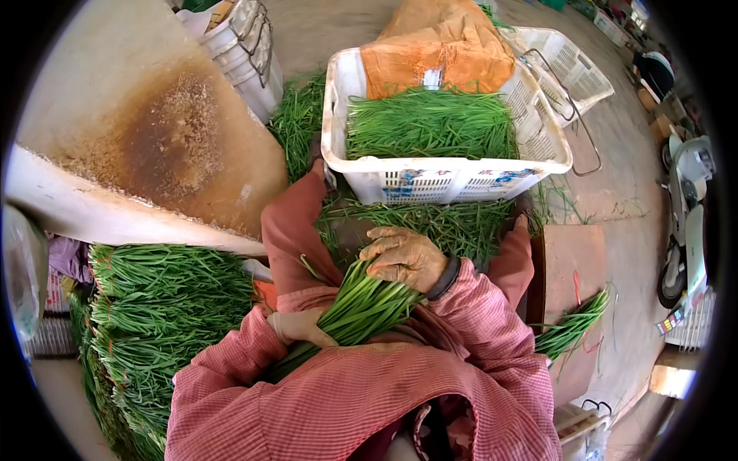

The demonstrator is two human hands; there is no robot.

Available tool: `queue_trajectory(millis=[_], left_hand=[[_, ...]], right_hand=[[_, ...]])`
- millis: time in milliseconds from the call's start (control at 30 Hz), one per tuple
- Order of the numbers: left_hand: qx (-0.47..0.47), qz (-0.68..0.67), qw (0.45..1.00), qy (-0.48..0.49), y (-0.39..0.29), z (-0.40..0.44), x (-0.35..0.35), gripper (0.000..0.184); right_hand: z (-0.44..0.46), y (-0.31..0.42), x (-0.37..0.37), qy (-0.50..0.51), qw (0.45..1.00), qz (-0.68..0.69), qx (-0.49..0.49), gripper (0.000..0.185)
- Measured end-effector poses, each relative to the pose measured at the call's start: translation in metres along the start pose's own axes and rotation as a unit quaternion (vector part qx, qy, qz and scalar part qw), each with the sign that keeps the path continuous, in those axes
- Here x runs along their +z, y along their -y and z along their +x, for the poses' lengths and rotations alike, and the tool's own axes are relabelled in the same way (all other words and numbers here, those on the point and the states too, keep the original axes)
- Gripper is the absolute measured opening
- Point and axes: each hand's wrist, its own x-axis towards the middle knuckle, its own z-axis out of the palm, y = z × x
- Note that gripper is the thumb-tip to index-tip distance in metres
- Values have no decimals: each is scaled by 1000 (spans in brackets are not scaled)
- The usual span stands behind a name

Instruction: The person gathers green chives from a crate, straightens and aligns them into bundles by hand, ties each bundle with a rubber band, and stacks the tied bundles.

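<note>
A bunch of garlic chives (367,306) lies slantwise across my lap. Wrapped round its lower part is my left hand (304,326), in a pale glove; its fingers are partly hidden under the stalks. My right hand (407,260), in a soiled glove with a dark band at the wrist, has its fingers curled over the upper end of the same bunch. The lower end of the bunch runs beneath my left forearm, partly out of sight. Loose green trimmings (446,230) cover the floor between my feet.
Ahead stands a white plastic crate (461,170) holding chives and an orange sack (446,46). Tied bunches (165,323) are piled at my left, below a stained slab (169,138). One bunch (573,326) lies on a brown board (569,261) at right. A scooter (688,215) stands farther right.
</note>
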Motion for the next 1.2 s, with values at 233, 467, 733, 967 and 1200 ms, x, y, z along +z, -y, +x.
queue_trajectory(millis=[233, 467, 733, 967, 1200], left_hand=[[-62, -116, 985, -113, -6, -11, 7, 63], [-82, 376, 839, -384, -60, 28, 10, 69], [0, 412, 902, -129, -71, 12, -4, 107], [-106, -26, 986, 122, 0, 64, -58, 88], [-162, -214, 959, 97, 6, 56, -50, 83]], right_hand=[[-10, -1, 6, -392, 910, 74, 117, 21], [-44, -27, 70, -328, 613, 697, 175, 55], [-54, -44, 87, -292, 504, 809, 77, 54], [-44, -33, 67, -194, 510, 829, 124, 60], [-67, 6, -77, -423, 808, 400, 96, 75]])
